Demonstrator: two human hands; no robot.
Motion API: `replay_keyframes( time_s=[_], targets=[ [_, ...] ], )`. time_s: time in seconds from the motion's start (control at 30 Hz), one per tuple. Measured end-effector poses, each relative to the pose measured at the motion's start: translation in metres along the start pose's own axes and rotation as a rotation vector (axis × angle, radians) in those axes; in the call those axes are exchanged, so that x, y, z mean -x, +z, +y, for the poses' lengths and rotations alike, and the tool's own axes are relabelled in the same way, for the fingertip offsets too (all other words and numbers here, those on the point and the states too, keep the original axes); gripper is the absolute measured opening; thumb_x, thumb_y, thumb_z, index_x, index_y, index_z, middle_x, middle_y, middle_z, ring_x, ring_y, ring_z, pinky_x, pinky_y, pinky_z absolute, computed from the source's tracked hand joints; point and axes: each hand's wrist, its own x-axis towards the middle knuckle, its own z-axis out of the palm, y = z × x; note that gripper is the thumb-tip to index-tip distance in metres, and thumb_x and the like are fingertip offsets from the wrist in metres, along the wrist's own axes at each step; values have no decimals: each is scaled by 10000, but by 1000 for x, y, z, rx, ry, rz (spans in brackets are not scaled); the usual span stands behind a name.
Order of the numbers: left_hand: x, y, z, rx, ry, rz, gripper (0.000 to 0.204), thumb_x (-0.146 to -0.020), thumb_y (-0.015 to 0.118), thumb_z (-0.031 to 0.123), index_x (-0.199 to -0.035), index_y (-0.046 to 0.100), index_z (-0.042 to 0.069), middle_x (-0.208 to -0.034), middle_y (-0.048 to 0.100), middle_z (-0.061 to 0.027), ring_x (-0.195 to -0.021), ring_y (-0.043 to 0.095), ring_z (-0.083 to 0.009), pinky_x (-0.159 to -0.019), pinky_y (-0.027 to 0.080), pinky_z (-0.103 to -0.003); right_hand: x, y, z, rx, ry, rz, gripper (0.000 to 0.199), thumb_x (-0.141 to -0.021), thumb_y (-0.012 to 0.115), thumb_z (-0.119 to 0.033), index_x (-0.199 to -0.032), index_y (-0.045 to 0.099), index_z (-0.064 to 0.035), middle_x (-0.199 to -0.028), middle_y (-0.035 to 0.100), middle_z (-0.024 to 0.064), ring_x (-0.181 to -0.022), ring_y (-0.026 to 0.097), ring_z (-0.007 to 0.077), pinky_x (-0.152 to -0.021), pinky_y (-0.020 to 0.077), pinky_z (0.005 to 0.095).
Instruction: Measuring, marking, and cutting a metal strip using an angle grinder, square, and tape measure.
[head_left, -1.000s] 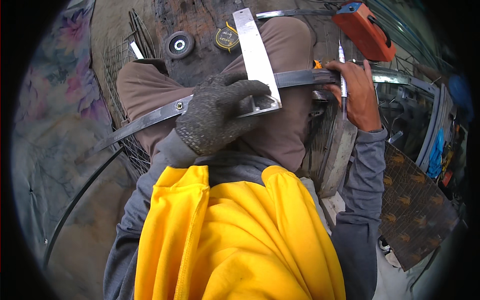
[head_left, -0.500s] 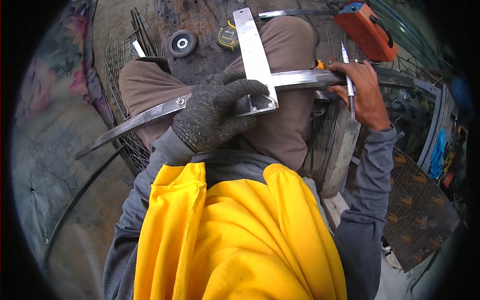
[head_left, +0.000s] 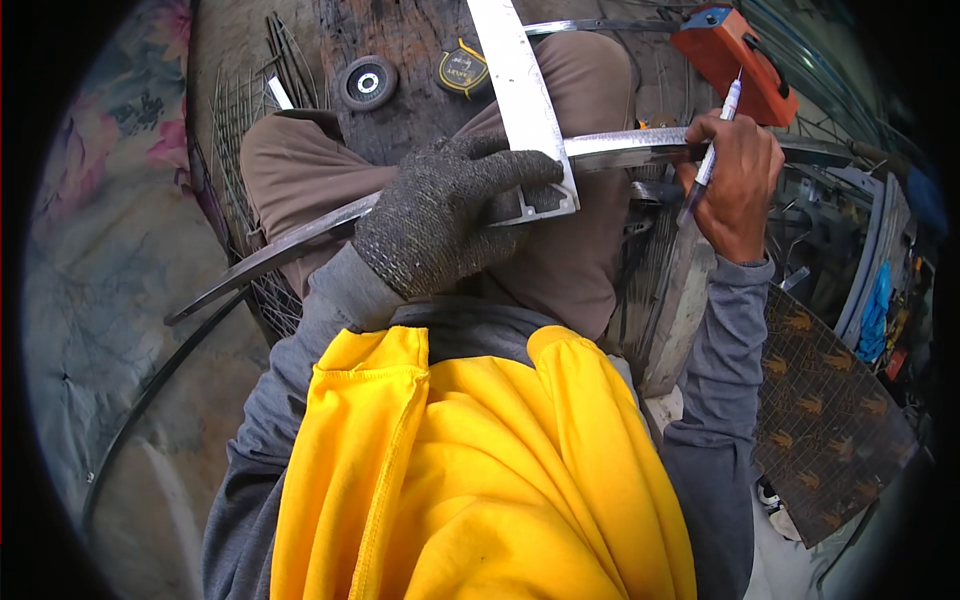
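Note:
A long curved metal bar [head_left: 625, 147] lies across my lap, over both knees. A silver flat-bladed try square [head_left: 527, 95] crosses it, its thicker end close to my left hand. My left hand [head_left: 445, 215], in a dark knitted glove, is closed around the bar and the square's thicker end together; its fingers partly cover both. Bare, my right hand [head_left: 738, 185] is closed at the bar's right part. A slim white marker pen [head_left: 730, 105] sits between its fingers, tip-like thin end pointing up and away.
On a dark wooden board [head_left: 390, 30] beyond my knees lie a round abrasive disc [head_left: 367, 83] and a black-and-yellow tape measure [head_left: 462, 70]. An orange box-shaped tool [head_left: 735, 65] stands at far right. Thin metal rods [head_left: 290, 60] lie far left; a brown patterned sheet [head_left: 835, 420] lies right.
The bar and square have shifted a little to the right, with my left hand moving along. My right hand has closed more, and the pen has tilted to the right.

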Motion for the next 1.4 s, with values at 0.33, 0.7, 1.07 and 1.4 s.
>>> replay_keyframes(
  time_s=[0.33,0.7,1.07,1.4],
  targets=[
    [-5,-1,3,23,-13,-26,546,-818,853,76,-1343,702,94,-1249,721,-153,-1188,674,-368,-1026,545,-441,5,12,3,44,24,59,449,-761,870,-143,-1143,639,-198,-1084,622,17,-1127,593,283,-1075,394,525],
    [-3,4,2,44,-52,-12,557,-823,862,104,-1358,707,110,-1208,722,-157,-1101,678,-364,-971,551,-438,10,16,2,38,36,43,461,-758,866,-139,-1150,635,-213,-1075,606,17,-1127,594,287,-1081,401,547],
    [-3,6,0,34,0,-8,539,-840,852,106,-1358,706,107,-1238,728,-162,-1135,689,-374,-986,554,-445,13,17,-2,44,56,17,459,-753,849,-129,-1147,629,-214,-1081,602,23,-1120,595,291,-1072,409,539],
    [-2,10,3,-9,-24,13,529,-818,863,114,-1328,724,122,-1209,730,-153,-1081,696,-361,-951,567,-449,18,20,-3,17,64,19,480,-734,843,-82,-1147,616,-171,-1125,615,38,-1154,585,311,-1084,398,530]
  ],
)
